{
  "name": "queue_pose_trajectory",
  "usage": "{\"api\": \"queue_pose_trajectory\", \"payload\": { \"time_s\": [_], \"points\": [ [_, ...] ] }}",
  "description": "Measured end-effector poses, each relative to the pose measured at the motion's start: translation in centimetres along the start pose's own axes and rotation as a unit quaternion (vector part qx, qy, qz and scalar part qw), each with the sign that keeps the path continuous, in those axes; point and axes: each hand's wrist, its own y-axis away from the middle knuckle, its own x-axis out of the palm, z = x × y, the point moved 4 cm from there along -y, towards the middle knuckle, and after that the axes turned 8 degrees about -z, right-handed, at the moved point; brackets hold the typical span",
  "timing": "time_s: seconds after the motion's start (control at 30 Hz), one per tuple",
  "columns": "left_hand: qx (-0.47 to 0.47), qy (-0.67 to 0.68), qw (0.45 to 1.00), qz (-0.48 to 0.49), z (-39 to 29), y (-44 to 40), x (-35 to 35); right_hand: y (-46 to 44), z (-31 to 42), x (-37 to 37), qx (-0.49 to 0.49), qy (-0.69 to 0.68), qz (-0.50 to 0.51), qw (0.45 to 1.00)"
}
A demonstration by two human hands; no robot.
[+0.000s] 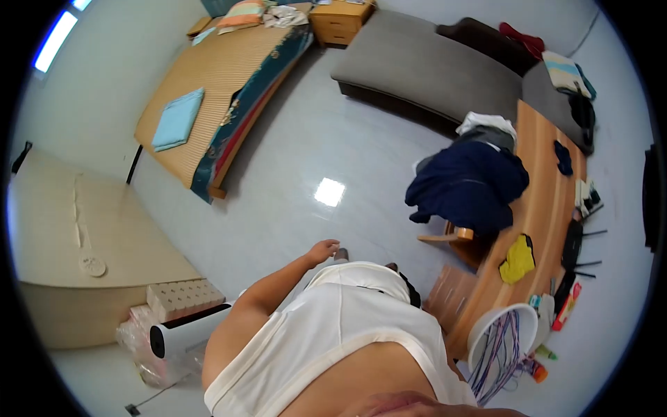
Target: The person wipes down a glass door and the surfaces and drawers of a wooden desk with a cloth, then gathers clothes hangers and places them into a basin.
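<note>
My left hand (pixel 324 251) hangs in front of my body over the pale floor (pixel 278 208). Its fingers are loosely stretched and hold nothing. One of my feet (pixel 341 255) shows just beside the fingertips. The white sleeveless top (pixel 340 320) I wear fills the lower middle of the view. My right hand is hidden behind my body. On that side, a wooden desk (pixel 497 299) carries a yellow cloth (pixel 517 259) and a white basket (pixel 479 340) with striped cords.
Dark blue clothes (pixel 472 184) are heaped over a wooden chair (pixel 464 234) at the desk. A bed (pixel 208 90) with a folded light-blue cloth (pixel 178 119) stands far left. A grey sofa (pixel 431 62) is at the back. A white cylindrical appliance (pixel 191 330) and boxes (pixel 184 299) are at left.
</note>
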Motion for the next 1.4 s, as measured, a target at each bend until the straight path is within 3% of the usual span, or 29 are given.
{"api": "queue_pose_trajectory", "payload": {
  "time_s": [0.27,0.43,0.57,0.77,1.03,1.2,1.3,1.4],
  "points": [
    [0.037,-0.038,0.998,-0.014,0.8,-4.0,-4.1,-5.8,3.7,-2.3,-0.037,0.07,-0.09,0.993],
    [0.074,-0.092,0.991,-0.062,1.5,-8.0,-7.5,-7.5,5.3,-2.4,-0.062,0.117,-0.086,0.987],
    [0.115,-0.134,0.98,-0.089,-2.5,-6.6,-8.7,-7.9,5.9,-1.7,-0.069,0.139,-0.072,0.985],
    [0.089,-0.1,0.983,-0.125,-1.9,-5.2,-8.5,-8.7,5.8,-0.7,-0.091,0.165,-0.025,0.982],
    [0.043,-0.076,0.98,-0.178,4.5,-2.0,-9.3,-8.2,5.2,-0.1,-0.108,0.169,0.023,0.979],
    [-0.001,0.035,0.983,-0.179,7.1,-0.6,-9.7,-6.1,5.1,0.0,-0.114,0.149,0.05,0.981],
    [-0.012,0.035,0.989,-0.145,7.2,-0.9,-9.5,-4.7,5.6,-0.2,-0.126,0.128,0.062,0.982],
    [-0.025,0.057,0.991,-0.122,5.8,-0.1,-9.3,-3.4,9.7,-3.3,-0.13,0.121,0.064,0.982]
  ]
}}
